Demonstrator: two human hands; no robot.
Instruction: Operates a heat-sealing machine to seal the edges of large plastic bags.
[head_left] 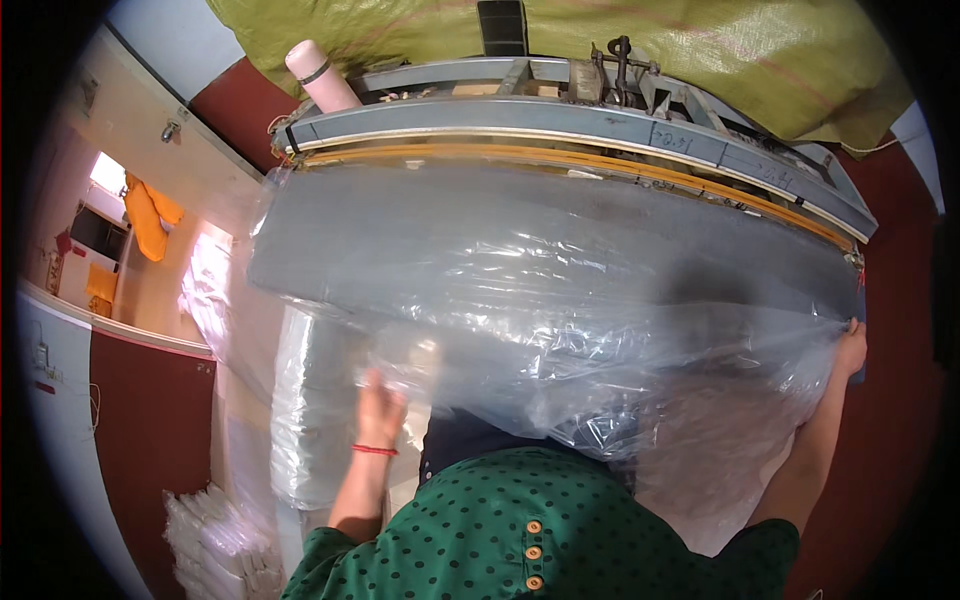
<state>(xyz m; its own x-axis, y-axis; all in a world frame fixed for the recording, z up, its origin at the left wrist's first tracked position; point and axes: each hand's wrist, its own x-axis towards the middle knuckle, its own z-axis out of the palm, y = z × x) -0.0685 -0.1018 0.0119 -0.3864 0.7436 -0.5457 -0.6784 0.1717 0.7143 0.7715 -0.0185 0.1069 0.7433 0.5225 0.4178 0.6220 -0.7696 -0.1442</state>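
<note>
Beyond your left elbow, a stack of folded clear bags [215, 535] lay low on the floor. Your left hand [380, 405], red band at the wrist, was raised into the near edge of the clear plastic sheet [560, 300]; film blurred the fingers, so you could not tell how far they were closed or whether they gripped it. Between your hands, the sheet was draped over the grey bed of the sealing machine [600, 130], its far edge up by the yellow bar [560, 160], well above both hands. A pink flask [320, 75] stood on the frame, above your left hand. Your right hand [850, 345] was pinched shut on the sheet's right edge, pulling it taut. Judged from this, you were spreading and aligning the film; the next move called for even tension from both hands and a wrinkle-free edge at the bar.
</note>
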